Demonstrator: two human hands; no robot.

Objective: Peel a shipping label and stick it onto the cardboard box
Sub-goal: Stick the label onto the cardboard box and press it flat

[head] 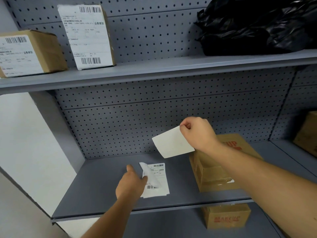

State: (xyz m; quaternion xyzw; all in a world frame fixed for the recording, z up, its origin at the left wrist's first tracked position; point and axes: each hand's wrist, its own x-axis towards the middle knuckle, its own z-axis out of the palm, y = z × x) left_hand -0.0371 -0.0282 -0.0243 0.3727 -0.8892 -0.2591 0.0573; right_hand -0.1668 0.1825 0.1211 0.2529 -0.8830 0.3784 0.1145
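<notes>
My right hand point(197, 133) pinches the corner of a white shipping label point(171, 143) and holds it in the air, blank side towards me, just left of the cardboard box point(214, 174). The box stands on the grey shelf point(103, 194) at the right, with red print on its top; my right forearm crosses over it. My left hand point(130, 184) lies on the left edge of a small stack of printed label sheets point(159, 191) on the shelf. Its thumb touches a curled, translucent backing strip point(151, 176) on top of the stack.
On the upper shelf stand two labelled boxes point(34, 54) point(89, 35) and a black plastic bag point(257, 24). Another cardboard box point(226, 217) sits on the shelf below, and one more point(307, 133) is at the far right. A pegboard wall point(137, 126) backs the shelves.
</notes>
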